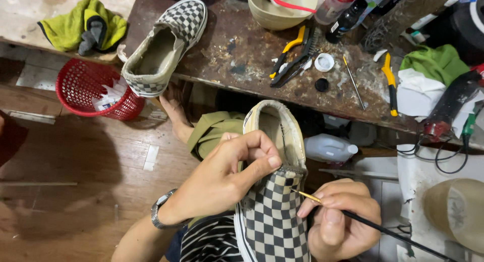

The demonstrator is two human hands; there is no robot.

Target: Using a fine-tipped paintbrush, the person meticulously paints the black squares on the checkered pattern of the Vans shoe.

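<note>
The left hand (pixel 227 176) pinches the collar of a light, floppy-looking checkered shoe (pixel 275 201) on the lap, while the right hand (pixel 338 221) grips a thin brush (pixel 363 222) touching its canvas.

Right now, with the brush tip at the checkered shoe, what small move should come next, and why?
Probably a short stroke along the seam where the checkered shoe meets its pale collar. The right hand holds the fine brush with its tip touching the fabric there, and the left hand pinches the shoe's opening edge, steadying it.
</note>
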